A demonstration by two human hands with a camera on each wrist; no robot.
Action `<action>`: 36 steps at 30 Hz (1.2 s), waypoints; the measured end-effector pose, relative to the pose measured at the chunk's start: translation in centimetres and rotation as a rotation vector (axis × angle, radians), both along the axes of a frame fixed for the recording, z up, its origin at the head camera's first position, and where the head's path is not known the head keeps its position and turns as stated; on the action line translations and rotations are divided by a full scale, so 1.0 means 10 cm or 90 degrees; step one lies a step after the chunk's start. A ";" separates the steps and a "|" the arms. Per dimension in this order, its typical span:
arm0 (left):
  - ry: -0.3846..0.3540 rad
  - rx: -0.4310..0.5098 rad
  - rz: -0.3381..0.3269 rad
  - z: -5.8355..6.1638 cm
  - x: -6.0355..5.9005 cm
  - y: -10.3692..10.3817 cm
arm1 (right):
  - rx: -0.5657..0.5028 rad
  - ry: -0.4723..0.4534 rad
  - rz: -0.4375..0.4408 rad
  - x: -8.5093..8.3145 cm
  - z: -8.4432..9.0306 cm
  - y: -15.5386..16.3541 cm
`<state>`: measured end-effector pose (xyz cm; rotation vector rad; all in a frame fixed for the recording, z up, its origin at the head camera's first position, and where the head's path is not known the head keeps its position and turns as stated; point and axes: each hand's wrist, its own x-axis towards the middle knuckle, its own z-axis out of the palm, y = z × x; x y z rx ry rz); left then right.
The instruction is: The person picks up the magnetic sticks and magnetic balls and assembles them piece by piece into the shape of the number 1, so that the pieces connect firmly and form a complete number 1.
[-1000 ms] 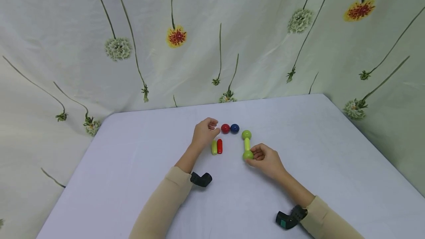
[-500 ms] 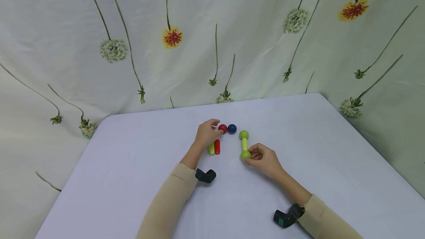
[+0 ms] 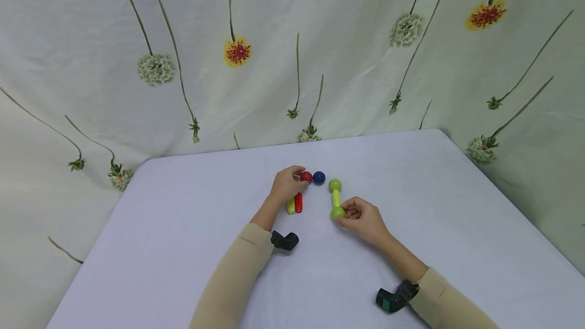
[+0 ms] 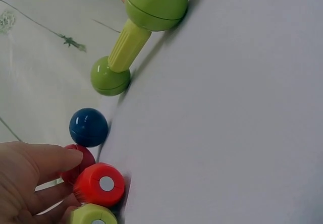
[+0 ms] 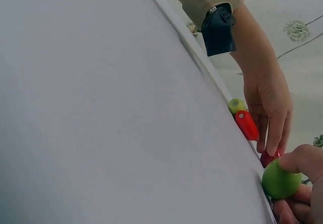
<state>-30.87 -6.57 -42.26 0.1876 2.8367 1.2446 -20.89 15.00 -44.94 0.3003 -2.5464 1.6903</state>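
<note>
My left hand (image 3: 288, 184) is at a red ball (image 3: 306, 177), its thumb on the near side and fingers behind, pinching it. A blue ball (image 3: 319, 178) stands just right of the red one. My right hand (image 3: 364, 220) grips the near green ball (image 3: 337, 213), which is joined to a yellow-green ridged rod (image 4: 129, 46) with another green ball (image 4: 110, 77) at its far end, like a dumbbell. Below my left hand lie a red rod (image 3: 298, 203) and a yellow-green rod (image 3: 291, 206), side by side; the left hand partly covers their far ends in the head view.
A white cloth-covered table (image 3: 183, 248) bears everything. Behind it hangs a flower-printed curtain (image 3: 274, 90). Each wrist wears a black camera device, one on the left (image 3: 284, 241) and one on the right (image 3: 396, 297).
My left hand has moved right to the red ball and closed its thumb and fingers about it. My right hand still holds the near green ball; the head view has shifted slightly.
</note>
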 end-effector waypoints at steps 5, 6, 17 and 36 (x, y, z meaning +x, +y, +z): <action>0.001 0.004 -0.001 -0.03 -0.01 -0.01 | -0.002 -0.004 0.000 -0.03 0.02 0.00; 0.003 0.005 -0.001 -0.04 -0.01 -0.01 | -0.001 -0.005 -0.001 -0.04 0.02 0.00; 0.017 0.000 0.011 -0.06 -0.01 0.01 | 0.000 -0.007 -0.014 -0.01 0.30 -0.05; 0.039 0.012 0.006 -0.14 -0.03 0.00 | 0.009 -0.019 -0.048 -0.32 -0.02 0.05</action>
